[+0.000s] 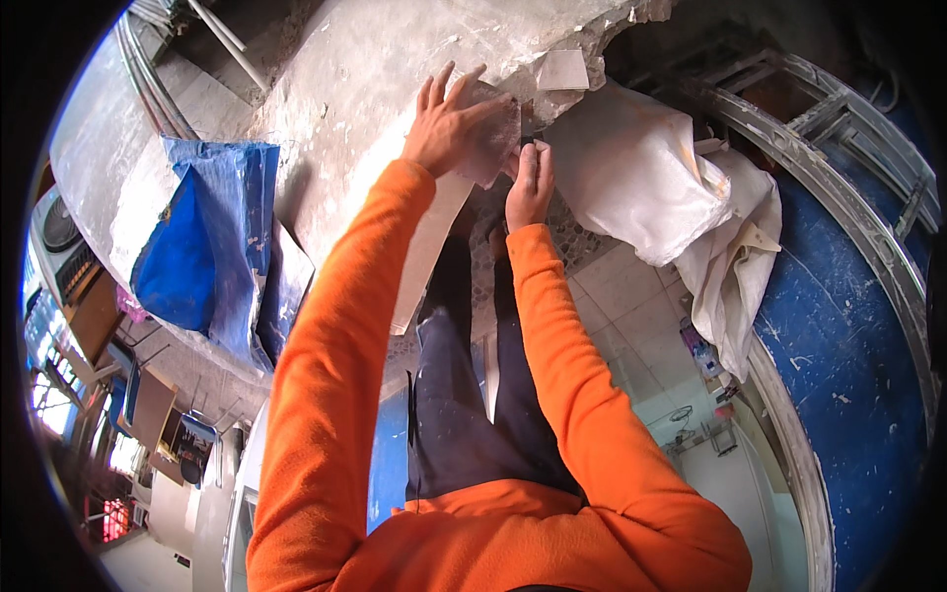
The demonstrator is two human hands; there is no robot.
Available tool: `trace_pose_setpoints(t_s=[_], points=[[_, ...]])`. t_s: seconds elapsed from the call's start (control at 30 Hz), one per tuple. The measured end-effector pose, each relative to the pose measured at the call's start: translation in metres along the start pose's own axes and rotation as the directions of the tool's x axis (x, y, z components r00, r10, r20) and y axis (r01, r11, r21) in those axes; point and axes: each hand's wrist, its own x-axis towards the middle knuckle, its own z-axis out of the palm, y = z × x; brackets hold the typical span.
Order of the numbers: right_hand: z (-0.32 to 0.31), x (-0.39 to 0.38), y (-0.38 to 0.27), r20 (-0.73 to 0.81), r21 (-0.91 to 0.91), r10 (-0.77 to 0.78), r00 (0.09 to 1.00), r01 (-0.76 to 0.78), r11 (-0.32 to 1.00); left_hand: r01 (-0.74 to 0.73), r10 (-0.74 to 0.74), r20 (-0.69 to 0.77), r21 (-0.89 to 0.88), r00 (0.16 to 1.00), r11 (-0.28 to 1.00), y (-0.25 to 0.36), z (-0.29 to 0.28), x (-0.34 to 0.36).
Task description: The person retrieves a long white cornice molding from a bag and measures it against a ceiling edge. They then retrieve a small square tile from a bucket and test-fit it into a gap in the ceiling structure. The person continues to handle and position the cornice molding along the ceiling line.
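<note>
Thin greyish-brown square piece [490, 153] at the edge of a rough concrete surface [355, 69], left hand [441, 126] upon it with fingers spread apart, right hand [531, 187] with fingers clamped on narrow dark tool [527, 120] beside it, white sack [631, 168] at right.

A rough grey masonry surface [326, 49] is seen across the top, brightly lit at its centre and broken along its upper right edge; it is crossed at upper left by a bundle of pipes [148, 79]. At right, a scratched blue panel [838, 365] is overlapped by a metal ladder [868, 232]. Pale floor tiles [626, 301] are exposed below centre. At far left, brown furniture [148, 409] is set near a glaring window [49, 407].
</note>
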Motion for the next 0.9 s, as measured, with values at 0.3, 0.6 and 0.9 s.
trace_pose_setpoints(t_s=[0.3, 0.6, 0.9], points=[[-0.006, 0.008, -0.022, 0.131, 0.146, 0.111, 0.985, -0.13, 0.981, -0.16, 0.124, 0.234, 0.141, 0.964, 0.977, -0.024, -0.003, 0.002], [-0.051, 0.018, -0.053, 0.183, -0.02, 0.084, 0.979, -0.082, 0.996, -0.019, -0.007, 0.287, 0.088, 0.958, 0.996, -0.013, -0.005, -0.001], [-0.052, -0.031, -0.053, 0.527, -0.489, 0.216, 0.822, 0.084, 0.868, 0.0, 0.002, 0.243, -0.008, 0.97, 1.0, -0.018, -0.008, 0.005]])
